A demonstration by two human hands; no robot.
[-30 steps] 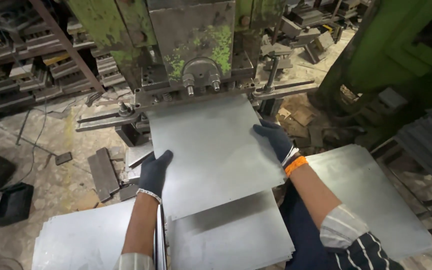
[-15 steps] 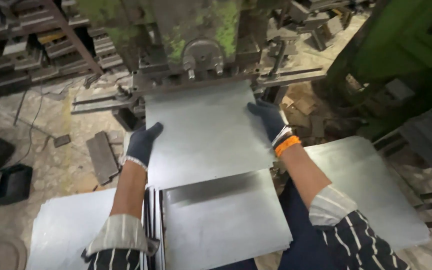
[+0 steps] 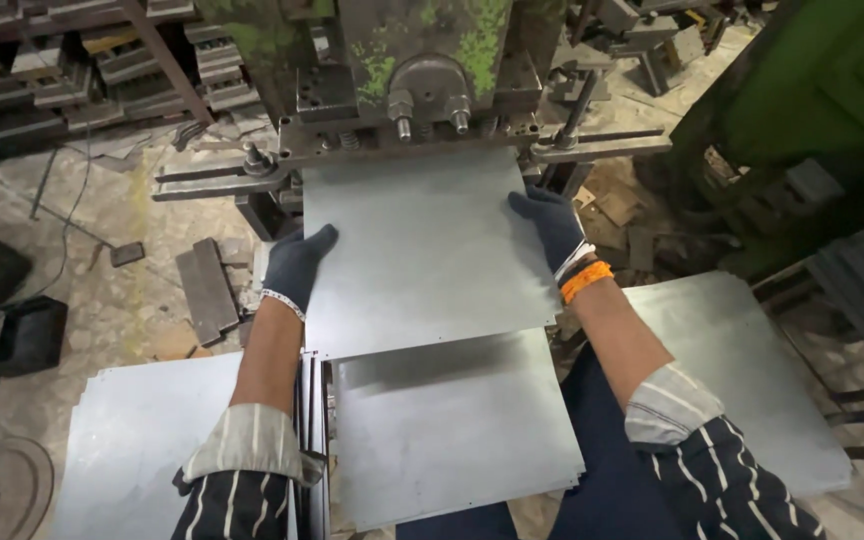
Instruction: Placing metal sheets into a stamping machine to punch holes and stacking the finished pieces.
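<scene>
Holding a flat metal sheet by its two side edges, the gloved left hand and right hand grip it under the green press, above a stack of sheets.

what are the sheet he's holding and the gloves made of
The sheet looks like thin metal, probably steel: flat, grey, with a dull sheen and crisp straight edges. The gloves on the left hand and right hand look like dark knitted fabric, matte and close-fitting; any coating can't be told.
</scene>
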